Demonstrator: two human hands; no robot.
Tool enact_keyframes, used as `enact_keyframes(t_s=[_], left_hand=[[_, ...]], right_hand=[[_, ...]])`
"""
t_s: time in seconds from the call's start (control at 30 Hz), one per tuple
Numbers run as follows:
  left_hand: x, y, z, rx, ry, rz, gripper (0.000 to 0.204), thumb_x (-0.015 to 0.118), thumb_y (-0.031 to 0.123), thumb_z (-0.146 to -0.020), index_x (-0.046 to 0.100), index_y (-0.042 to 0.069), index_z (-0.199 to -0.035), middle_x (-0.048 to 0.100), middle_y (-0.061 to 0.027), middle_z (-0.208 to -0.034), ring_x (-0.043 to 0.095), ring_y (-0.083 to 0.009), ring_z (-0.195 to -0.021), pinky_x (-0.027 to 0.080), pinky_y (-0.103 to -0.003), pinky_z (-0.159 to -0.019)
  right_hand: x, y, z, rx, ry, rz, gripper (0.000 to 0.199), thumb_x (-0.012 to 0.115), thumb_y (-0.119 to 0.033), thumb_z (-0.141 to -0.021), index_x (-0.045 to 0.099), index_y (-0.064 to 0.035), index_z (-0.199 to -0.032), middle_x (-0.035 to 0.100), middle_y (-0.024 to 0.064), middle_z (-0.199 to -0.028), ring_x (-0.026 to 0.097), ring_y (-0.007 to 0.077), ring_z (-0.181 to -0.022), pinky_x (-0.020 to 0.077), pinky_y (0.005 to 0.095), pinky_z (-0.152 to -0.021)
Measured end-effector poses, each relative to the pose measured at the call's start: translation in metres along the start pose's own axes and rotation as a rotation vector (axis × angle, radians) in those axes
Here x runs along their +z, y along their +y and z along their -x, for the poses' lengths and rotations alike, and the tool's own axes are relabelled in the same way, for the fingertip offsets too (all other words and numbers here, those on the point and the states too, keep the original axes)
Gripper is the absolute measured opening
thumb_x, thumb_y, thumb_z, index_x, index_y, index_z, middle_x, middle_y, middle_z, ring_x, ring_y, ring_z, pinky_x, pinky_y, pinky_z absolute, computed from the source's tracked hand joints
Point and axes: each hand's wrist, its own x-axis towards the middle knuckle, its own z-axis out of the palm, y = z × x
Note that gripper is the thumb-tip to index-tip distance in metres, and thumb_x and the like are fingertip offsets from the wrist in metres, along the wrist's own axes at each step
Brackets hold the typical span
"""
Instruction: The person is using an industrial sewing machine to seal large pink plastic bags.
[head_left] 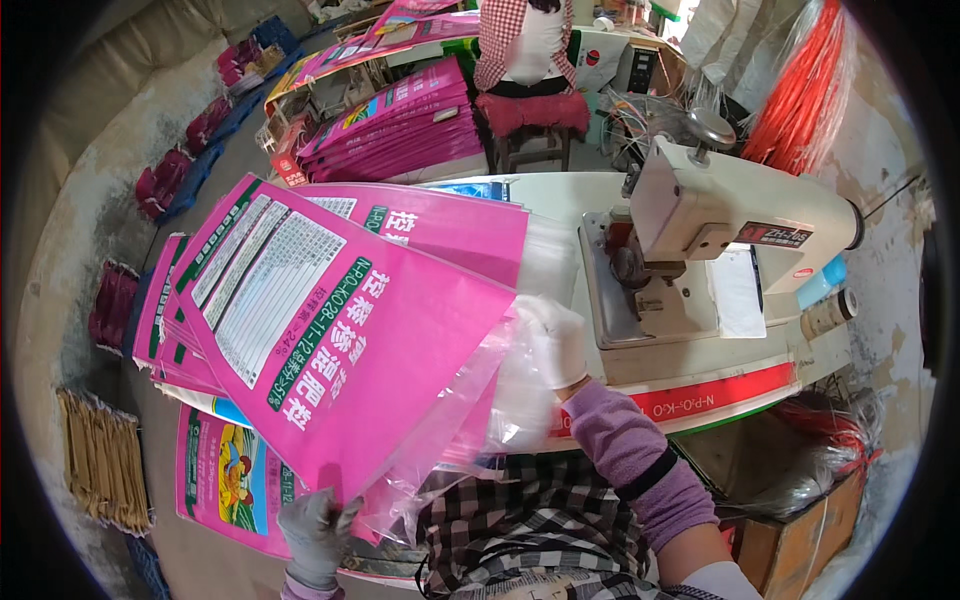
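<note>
Two gloved hands at one pink printed sack (400, 340), sack lying tilted over pile of pink sacks (180, 365) at worktop's (640, 370) left end. Grey-gloved left hand (315, 535) at sack's lower edge, fingers bent close together, can't tell if pinching. White-gloved right hand (548, 340) at sack's right corner, beside clear plastic film (470, 390), fingertips hidden, grip unclear. Sewing machine (740, 210) toward worktop's right end.

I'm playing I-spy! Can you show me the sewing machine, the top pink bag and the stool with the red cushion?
Sewing machine (735, 205): head view, on its cream body.
Top pink bag (345, 325): head view, on its printed face.
Stool (532, 113): head view, on its red cushion.
</note>
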Motion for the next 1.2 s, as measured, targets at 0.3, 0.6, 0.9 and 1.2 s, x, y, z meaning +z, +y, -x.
enact_keyframes(t_s=[0.3, 0.6, 0.9, 1.2], left_hand=[[-0.002, -0.023, 0.025, 0.066, 0.086, -0.095, 0.030, 0.077, 0.026, -0.081, 0.056, 0.004, -0.081, 0.043, -0.0120, -0.059, 0.042, -0.0260, -0.048, 0.034, -0.036, -0.047], [-0.008, -0.025, 0.021, 0.031, 0.077, -0.151, 0.028, 0.080, 0.025, -0.078, 0.062, 0.005, -0.085, 0.049, -0.0106, -0.058, 0.049, -0.0285, -0.049, 0.036, -0.038, -0.047], [0.001, -0.041, 0.028, 0.244, -0.021, -0.241, 0.033, 0.077, 0.030, -0.077, 0.061, 0.010, -0.097, 0.053, -0.0052, -0.062, 0.054, -0.0277, -0.053, 0.038, -0.040, -0.048], [0.028, -0.106, 0.083, -0.041, 0.105, -0.032, 0.044, 0.067, 0.020, -0.086, 0.057, 0.008, -0.128, 0.063, -0.0083, -0.092, 0.062, -0.0260, -0.074, 0.049, -0.039, -0.063]], right_hand=[[-0.037, -0.017, -0.006, -0.175, -0.549, 0.009, 0.031, 0.078, -0.026, -0.075, 0.071, -0.0082, -0.100, 0.062, 0.0092, -0.087, 0.063, 0.0277, -0.077, 0.0516, 0.0359, -0.070], [-0.033, -0.046, 0.003, -0.521, -0.342, 0.228, 0.029, 0.072, -0.019, -0.075, 0.072, -0.0154, -0.103, 0.064, 0.0069, -0.094, 0.063, 0.0248, -0.079, 0.0518, 0.0356, -0.072], [-0.006, -0.023, 0.021, 0.190, -0.248, 0.051, 0.012, 0.067, -0.009, -0.078, 0.073, -0.0088, -0.089, 0.070, 0.0076, -0.078, 0.064, 0.0238, -0.062, 0.0525, 0.0314, -0.063], [0.024, -0.035, -0.059, -0.938, -0.247, 0.098, 0.014, 0.060, -0.017, -0.081, 0.066, -0.0075, -0.088, 0.066, 0.0077, -0.086, 0.065, 0.0261, -0.089, 0.0529, 0.0381, -0.075]])
